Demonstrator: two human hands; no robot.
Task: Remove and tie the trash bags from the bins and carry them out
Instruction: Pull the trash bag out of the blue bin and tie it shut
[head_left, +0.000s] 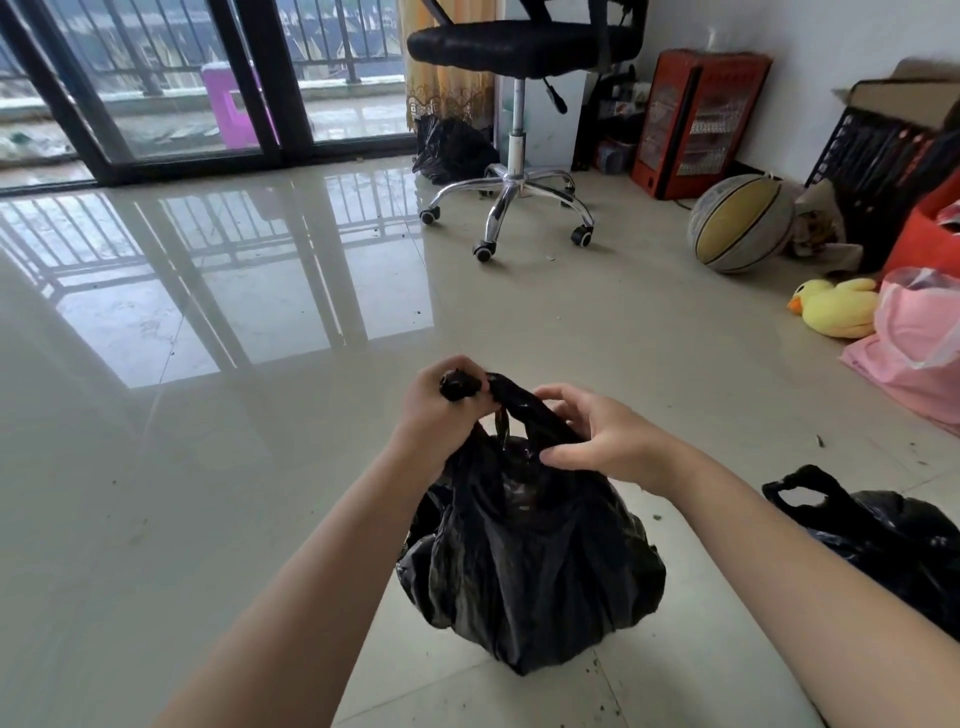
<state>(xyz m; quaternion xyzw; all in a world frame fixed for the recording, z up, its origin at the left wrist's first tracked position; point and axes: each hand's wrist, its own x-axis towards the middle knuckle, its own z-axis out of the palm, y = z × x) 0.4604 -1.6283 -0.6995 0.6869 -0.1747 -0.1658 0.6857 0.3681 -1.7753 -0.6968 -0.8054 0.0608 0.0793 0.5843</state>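
A full black trash bag (530, 566) sits on the tiled floor right in front of me. My left hand (441, 410) is clenched around one gathered handle at the bag's top. My right hand (592, 434) grips the other handle strap, thumb and fingers pinching it. A second black trash bag (878, 540) lies on the floor at the lower right, its handle loop loose. A third black bag (452, 150) rests far off beside the curtain, behind the chair.
A black office chair (514, 171) on a chrome wheeled base stands ahead. Along the right wall are a red heater (691, 124), a basketball (737, 223), a yellow plush duck (836, 306) and a pink bag (919, 338). Glass sliding doors (171, 88) lie to the far left.
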